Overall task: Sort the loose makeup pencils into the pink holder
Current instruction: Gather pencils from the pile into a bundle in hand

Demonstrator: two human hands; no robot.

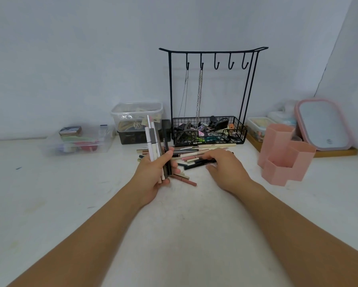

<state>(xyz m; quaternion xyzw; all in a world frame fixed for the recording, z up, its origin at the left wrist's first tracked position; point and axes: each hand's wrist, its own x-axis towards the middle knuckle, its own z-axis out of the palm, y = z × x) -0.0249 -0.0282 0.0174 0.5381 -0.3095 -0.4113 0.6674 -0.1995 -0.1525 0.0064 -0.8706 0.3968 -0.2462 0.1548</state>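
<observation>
1. At centre frame, the loose pencils [191,156] lie heaped on the white table [70,193], below the black wire rack [210,129].
2. I see my left hand [153,172] gripping an upright bundle of pencils [155,146], fingers curled round it.
3. My right hand [225,166] rests on the heap, fingers pinching a black pencil [200,162].
4. I judge them light, stiff and slick, prone to roll; mid-barrel is the best hold.
5. Right of centre, the pink holder [285,156] stands well apart.
</observation>
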